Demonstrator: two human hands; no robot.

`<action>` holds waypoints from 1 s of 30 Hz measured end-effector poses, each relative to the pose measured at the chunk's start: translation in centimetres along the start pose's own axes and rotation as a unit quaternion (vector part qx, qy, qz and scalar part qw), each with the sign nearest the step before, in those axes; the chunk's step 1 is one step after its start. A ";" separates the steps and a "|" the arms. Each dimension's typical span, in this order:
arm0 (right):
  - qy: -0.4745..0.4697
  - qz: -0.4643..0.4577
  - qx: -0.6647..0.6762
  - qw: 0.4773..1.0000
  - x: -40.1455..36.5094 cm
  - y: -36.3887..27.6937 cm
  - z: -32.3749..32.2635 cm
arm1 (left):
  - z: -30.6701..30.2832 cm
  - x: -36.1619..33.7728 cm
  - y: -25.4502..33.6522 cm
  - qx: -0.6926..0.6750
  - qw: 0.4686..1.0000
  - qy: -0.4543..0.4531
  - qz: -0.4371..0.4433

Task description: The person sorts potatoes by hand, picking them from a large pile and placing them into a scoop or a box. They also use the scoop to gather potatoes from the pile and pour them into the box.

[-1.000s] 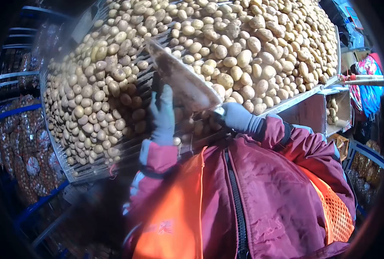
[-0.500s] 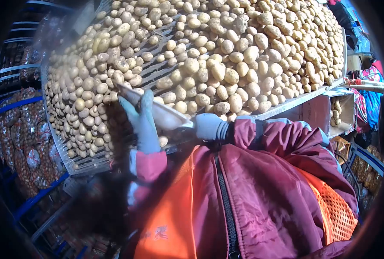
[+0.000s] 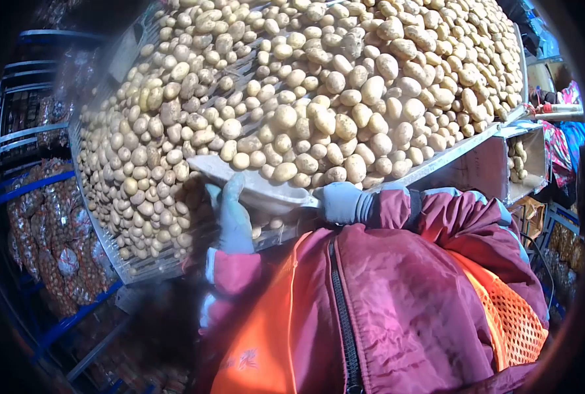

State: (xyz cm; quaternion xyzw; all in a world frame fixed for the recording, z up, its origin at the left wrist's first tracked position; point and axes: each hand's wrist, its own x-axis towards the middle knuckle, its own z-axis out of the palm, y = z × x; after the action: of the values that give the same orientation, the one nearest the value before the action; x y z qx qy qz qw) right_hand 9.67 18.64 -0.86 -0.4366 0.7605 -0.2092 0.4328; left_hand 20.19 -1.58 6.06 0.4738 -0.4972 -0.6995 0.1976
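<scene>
My gloved right hand (image 3: pixel 345 202) is closed round the handle end of a whitish scoop (image 3: pixel 256 187). The scoop lies tilted at the near edge of a heap of potatoes (image 3: pixel 364 125), its far rim against several of them. At the scoop's left part is my gloved left hand (image 3: pixel 233 217), pointing up, fingers stretched out and thumb apart, fingertips right at the near side. Several potatoes sit close below the scoop, between it and my jacket.
The potatoes lie on a slatted table (image 3: pixel 154 266) with a raised metal edge (image 3: pixel 430 161). Below its right side stands an open box (image 3: pixel 525 161) with potatoes inside. Filled net bags (image 3: pixel 52 230) rest on blue racks (image 3: pixel 75 322) at the left.
The scoop has dropped lower in view and shows more of its broad face. Potatoes now cover most of the slats seen bare beyond it. Both hands have moved slightly down with the scoop.
</scene>
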 end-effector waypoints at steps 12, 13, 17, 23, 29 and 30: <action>0.038 0.010 0.048 0.998 -2.0 3.8 -2.3 | 5.2 0.9 -1.1 -0.112 0.981 -0.084 -0.137; 0.044 0.011 0.061 0.997 -2.7 4.1 -2.7 | 6.9 0.0 0.4 -0.125 0.971 -0.097 -0.179; 0.080 0.034 0.084 0.993 -4.7 5.9 -4.7 | 8.5 2.1 -2.0 -0.186 0.949 -0.189 -0.169; 0.137 0.041 0.089 0.986 -7.9 9.1 -7.2 | 14.3 1.8 -2.8 -0.196 0.926 -0.260 -0.191; 0.122 0.117 0.070 0.983 -10.8 13.9 -13.4 | 21.2 1.6 -4.9 -0.173 0.957 -0.184 -0.143; 0.104 0.112 0.058 0.987 -10.8 14.6 -14.4 | 21.8 1.8 -5.0 -0.168 0.954 -0.206 -0.136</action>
State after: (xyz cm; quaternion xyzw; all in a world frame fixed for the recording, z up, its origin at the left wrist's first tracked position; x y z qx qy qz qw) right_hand -6.91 34.67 1.85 -0.2987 0.8317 -0.2476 0.3971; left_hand 1.57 10.30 2.03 0.3424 -0.3334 -0.8756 0.0708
